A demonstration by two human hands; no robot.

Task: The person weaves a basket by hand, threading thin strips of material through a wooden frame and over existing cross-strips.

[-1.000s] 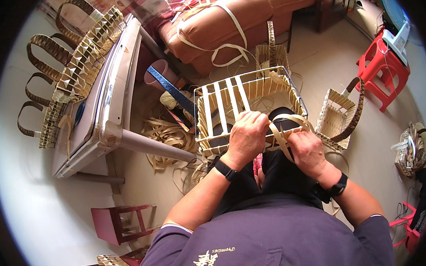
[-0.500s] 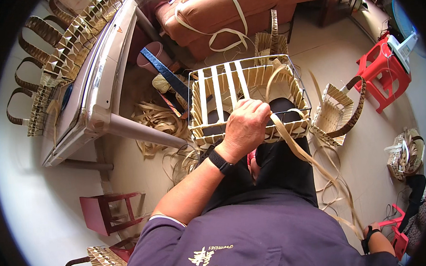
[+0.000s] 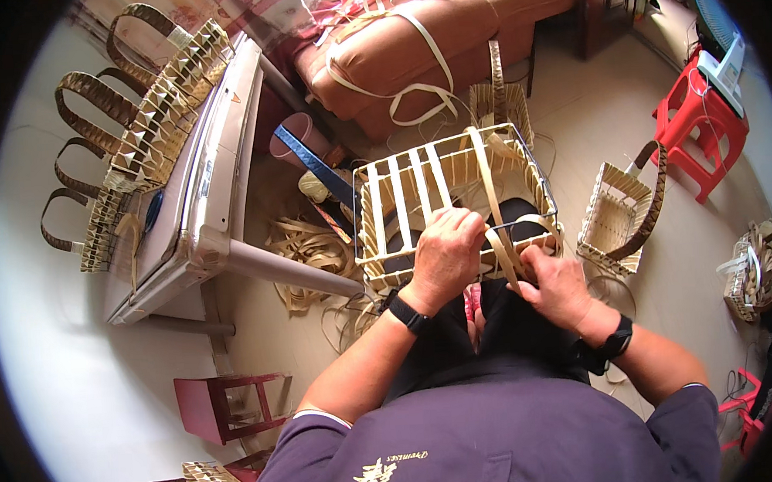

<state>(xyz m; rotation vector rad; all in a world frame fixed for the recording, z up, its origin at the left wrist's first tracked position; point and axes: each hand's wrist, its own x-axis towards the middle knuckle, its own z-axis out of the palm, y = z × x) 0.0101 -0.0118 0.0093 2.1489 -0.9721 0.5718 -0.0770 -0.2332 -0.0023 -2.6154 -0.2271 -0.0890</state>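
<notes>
A half-woven basket (image 3: 454, 202) on a wire frame rests on the person's lap, its open mouth turned away from them toward the brown sofa (image 3: 428, 51). The left hand (image 3: 446, 253) lies curled over the near rim, fingers closed and pressing down on the woven edge. The right hand (image 3: 556, 283) pinches a long pale weaving strip (image 3: 488, 192) that runs up across the basket's opening; its fingers are closed on the strip just beside the rim. The side walls look closely woven already, but the face turned up shows only a few upright strips with wide gaps between them, so by the look of it the base or one wall is still to be filled in, and no handle is fitted. Loose strips (image 3: 304, 254) lie on the floor to the left. A finished small basket with a dark handle (image 3: 620, 216) stands on the floor to the right, near a red plastic stool (image 3: 703, 120).
</notes>
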